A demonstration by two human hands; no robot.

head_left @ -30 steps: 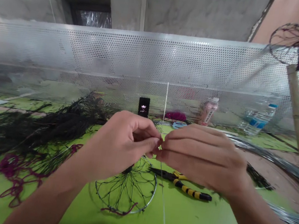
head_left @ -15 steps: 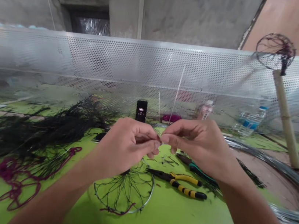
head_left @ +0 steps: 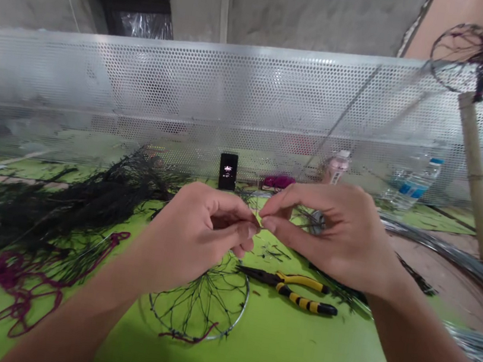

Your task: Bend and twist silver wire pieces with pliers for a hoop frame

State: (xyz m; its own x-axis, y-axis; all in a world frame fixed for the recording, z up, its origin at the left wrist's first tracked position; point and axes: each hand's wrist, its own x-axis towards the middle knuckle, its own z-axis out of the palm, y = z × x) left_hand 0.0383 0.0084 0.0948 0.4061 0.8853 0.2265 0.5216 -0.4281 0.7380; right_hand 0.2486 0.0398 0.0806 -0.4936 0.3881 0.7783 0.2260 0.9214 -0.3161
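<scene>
Pinching a thin, barely visible strand (head_left: 258, 225) at dial centre with left hand (head_left: 201, 238) and right hand (head_left: 337, 236), nearly touching, beyond the netted hoop (head_left: 200, 310) at seven o'clock; probably light, springy, best held close to its end.

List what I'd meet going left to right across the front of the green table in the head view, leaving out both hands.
Tangled purple cord → netted wire ring → black-and-yellow pliers → coiled silver wire.
</scene>
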